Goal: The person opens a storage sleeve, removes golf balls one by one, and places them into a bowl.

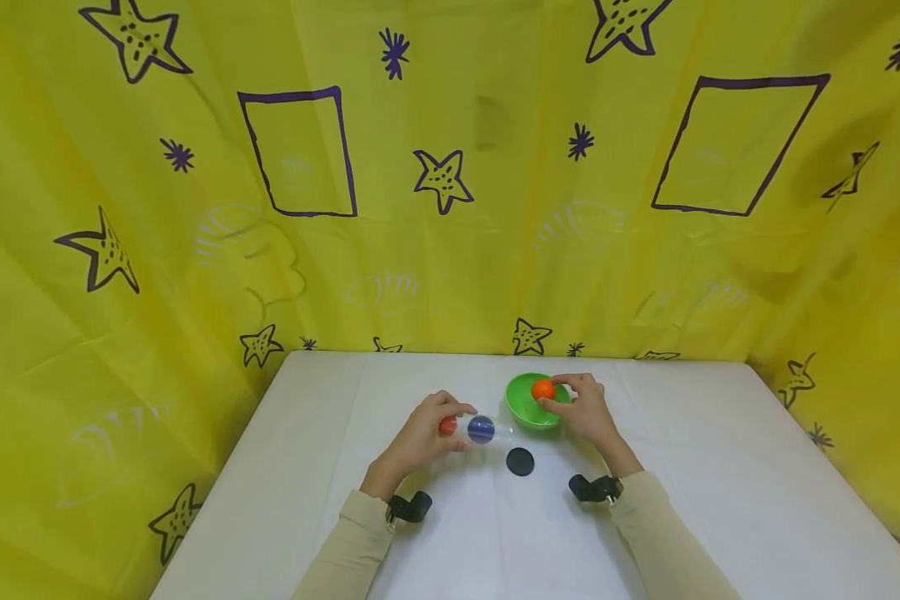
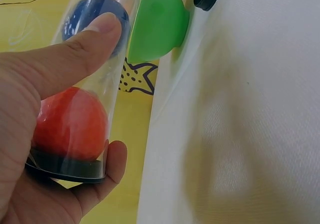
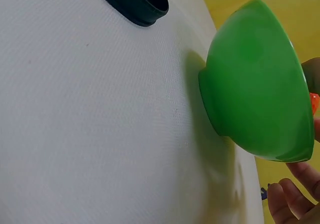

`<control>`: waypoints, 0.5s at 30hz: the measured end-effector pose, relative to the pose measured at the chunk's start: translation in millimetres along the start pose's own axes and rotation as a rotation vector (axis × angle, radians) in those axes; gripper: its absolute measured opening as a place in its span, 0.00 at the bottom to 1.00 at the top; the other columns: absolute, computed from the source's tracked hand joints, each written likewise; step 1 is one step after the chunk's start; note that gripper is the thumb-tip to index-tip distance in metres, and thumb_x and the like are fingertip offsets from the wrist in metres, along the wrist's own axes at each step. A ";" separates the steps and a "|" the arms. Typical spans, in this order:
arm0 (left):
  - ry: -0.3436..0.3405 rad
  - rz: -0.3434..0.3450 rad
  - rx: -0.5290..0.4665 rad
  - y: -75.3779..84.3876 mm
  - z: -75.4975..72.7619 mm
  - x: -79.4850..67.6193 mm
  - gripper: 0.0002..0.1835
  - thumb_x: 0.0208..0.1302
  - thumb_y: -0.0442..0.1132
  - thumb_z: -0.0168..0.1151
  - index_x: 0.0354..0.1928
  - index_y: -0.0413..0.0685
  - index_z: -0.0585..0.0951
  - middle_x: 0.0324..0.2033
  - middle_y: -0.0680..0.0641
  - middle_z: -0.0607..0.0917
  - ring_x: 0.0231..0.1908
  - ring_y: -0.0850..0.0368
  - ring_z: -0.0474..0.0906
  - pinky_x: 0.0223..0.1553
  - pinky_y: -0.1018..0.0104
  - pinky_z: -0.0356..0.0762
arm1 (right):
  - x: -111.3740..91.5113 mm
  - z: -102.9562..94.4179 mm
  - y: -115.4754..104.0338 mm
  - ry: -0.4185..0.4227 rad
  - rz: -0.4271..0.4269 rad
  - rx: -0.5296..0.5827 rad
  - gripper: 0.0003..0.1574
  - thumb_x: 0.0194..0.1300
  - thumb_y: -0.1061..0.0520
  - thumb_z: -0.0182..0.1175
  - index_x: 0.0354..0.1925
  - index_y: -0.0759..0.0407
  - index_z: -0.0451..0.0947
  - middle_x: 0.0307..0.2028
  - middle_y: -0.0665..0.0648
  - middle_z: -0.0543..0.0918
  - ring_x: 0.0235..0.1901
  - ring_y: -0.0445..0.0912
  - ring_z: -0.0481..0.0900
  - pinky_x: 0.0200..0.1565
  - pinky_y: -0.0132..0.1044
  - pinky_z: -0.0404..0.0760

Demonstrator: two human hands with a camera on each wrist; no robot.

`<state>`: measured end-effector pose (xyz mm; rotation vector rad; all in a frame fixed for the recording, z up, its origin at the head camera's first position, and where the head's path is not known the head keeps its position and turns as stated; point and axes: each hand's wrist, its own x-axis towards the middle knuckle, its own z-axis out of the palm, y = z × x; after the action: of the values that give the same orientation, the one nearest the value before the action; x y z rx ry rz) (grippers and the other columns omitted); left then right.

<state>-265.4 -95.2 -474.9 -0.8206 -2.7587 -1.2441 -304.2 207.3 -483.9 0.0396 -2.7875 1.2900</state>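
We are noting the left hand gripping the tube, best kept steady, and right hand pinching the orange ball at far bowl.

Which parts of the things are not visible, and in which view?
Left wrist: part of the blue ball, behind the left hand.
Left wrist: far end of clear tube, cut by top edge.
Right wrist: inside of the green bowl, hidden by its wall.
Right wrist: most of the orange ball, hidden by bowl and right edge.
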 end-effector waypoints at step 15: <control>-0.002 -0.004 0.020 -2.2 0.8 0.5 0.25 0.51 0.42 0.74 0.53 0.62 0.81 0.43 0.54 0.76 0.45 0.59 0.70 0.48 0.66 0.73 | 4.2 3.0 3.5 -0.018 -0.008 0.004 0.25 0.59 0.49 0.67 0.52 0.58 0.78 0.59 0.68 0.69 0.57 0.63 0.61 0.55 0.60 0.67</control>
<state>-266.7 -95.6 -476.8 -0.8153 -2.7708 -1.2146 -308.7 207.3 -488.2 0.0620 -2.7965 1.3003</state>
